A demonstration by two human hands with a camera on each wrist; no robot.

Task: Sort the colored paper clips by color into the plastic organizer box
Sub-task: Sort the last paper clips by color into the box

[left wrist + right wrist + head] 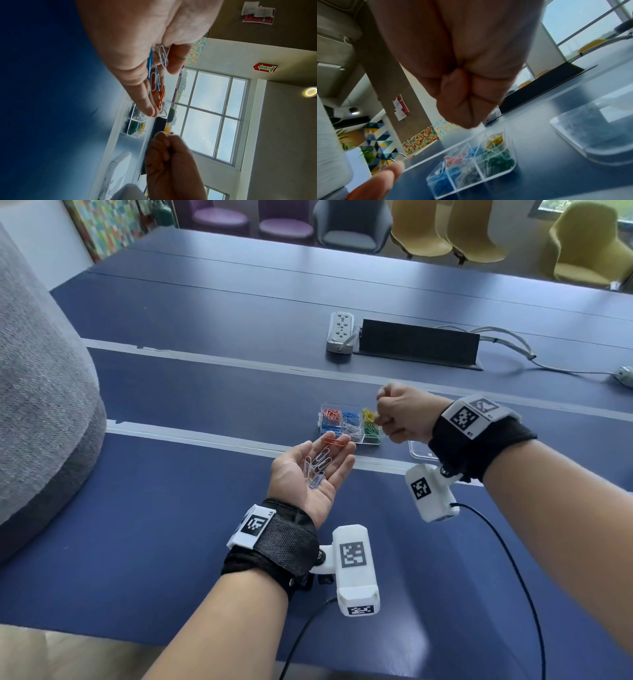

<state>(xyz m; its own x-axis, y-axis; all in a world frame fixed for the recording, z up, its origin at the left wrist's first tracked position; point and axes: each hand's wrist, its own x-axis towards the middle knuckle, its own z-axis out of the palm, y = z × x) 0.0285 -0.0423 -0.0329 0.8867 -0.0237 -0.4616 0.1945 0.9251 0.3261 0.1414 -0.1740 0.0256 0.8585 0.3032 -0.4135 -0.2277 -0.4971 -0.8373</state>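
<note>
Centrally on the blue desk (171,525) sits the clear organizer box (349,422), its long axis running left-right, compartments holding sorted colours. Left hand (308,474) lies flat, cradling loose paper clips (322,460); right hand (404,414) hovers clenched beside the box, contents hidden.

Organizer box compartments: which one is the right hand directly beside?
The yellow-clip compartment, the box's far right corner; the right hand hovers fisted against it, the green compartment lying nearer the camera.
</note>
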